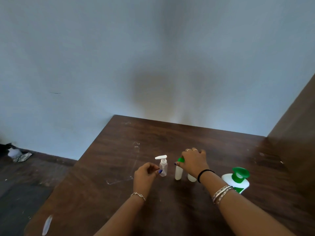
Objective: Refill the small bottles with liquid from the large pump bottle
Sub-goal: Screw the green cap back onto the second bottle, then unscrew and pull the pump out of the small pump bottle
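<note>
Right hand (193,161) grips the green cap (181,160) of a tall white plastic bottle (178,173), frame centre. Left hand (146,173) pinches a small clear pump bottle (163,168). Large white green-pump bottle (236,180) at right on the desk (119,159). Risk: uncapping 1-handed may tip it.

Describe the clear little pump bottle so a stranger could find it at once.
On the brown wooden table, look just left of the two white bottles, beside the left hand. The clear pump bottle stands upright there. It alone is see-through with a white pump; the nearest white bottle has a green cap.
</note>
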